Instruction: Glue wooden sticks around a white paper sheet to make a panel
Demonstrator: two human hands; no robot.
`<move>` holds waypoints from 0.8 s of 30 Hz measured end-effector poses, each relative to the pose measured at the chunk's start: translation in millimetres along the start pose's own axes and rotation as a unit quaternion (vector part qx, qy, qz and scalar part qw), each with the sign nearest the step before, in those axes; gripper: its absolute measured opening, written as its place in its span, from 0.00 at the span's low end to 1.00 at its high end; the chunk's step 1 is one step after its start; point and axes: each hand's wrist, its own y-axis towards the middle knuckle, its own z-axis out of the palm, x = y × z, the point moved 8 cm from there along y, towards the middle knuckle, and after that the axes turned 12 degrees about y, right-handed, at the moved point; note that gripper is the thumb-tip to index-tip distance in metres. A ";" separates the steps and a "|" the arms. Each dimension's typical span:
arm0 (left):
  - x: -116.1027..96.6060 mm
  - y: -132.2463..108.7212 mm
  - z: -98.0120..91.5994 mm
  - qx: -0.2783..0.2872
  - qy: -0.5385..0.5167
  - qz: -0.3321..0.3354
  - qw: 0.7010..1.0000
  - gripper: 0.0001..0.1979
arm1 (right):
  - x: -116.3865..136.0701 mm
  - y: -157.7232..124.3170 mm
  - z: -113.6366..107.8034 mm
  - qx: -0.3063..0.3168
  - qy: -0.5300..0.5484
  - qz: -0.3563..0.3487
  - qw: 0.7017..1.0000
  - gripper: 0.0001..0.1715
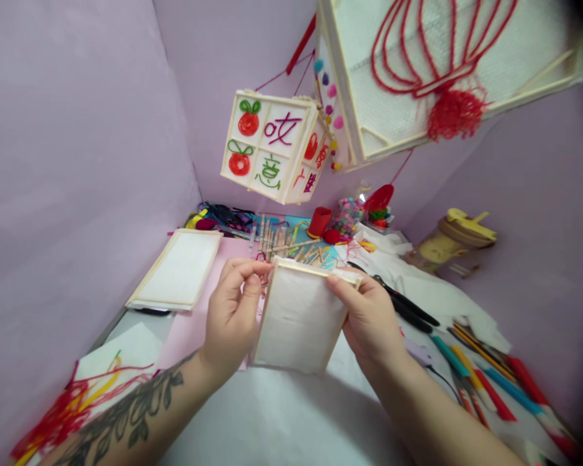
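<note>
A wooden-framed panel [301,317] covered in white paper is tilted up in front of me. My right hand [372,317] grips its upper right corner, thumb on the near face and fingers behind. At the upper left corner, my left hand [236,314] is closed in a pinch, a fingertip touching the frame's edge. Whatever sits between those fingers is too small to make out. A second white framed panel [182,266] lies to the left on pink paper [223,259].
A decorated lantern [267,145] and a larger one with red yarn [451,65] hang overhead. Behind the panel lie small wooden sticks [272,236] and a jar of pompoms [348,217]. Black-handled scissors [408,307], markers [490,388] and a lidded cup [449,239] are right; red yarn [61,414] lies left.
</note>
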 end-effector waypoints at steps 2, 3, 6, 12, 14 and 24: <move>3.0 -0.7 1.7 0.003 -0.013 -0.016 1.000 0.09 | 0.1 0.0 0.4 0.000 0.005 0.000 1.000 0.16; 4.5 -1.1 1.7 -0.001 -0.023 -0.025 0.999 0.08 | 0.1 0.0 0.6 0.001 0.007 0.000 1.000 0.16; 6.9 -1.9 -0.3 -0.027 -0.064 -0.039 0.997 0.05 | 1.1 0.2 0.6 -0.001 -0.004 -0.006 1.000 0.16; 2.9 -0.9 0.5 -0.016 -0.068 -0.015 0.997 0.03 | 1.4 0.0 -0.7 -0.009 -0.009 -0.004 1.000 0.17; 0.9 -0.8 -0.2 -0.014 -0.057 -0.002 0.998 0.02 | 0.4 -0.2 -0.7 -0.010 0.006 0.004 1.000 0.17; 1.9 -1.5 1.9 0.002 -0.057 -0.028 0.998 0.03 | -0.4 -0.7 -0.8 -0.011 0.002 0.004 1.000 0.18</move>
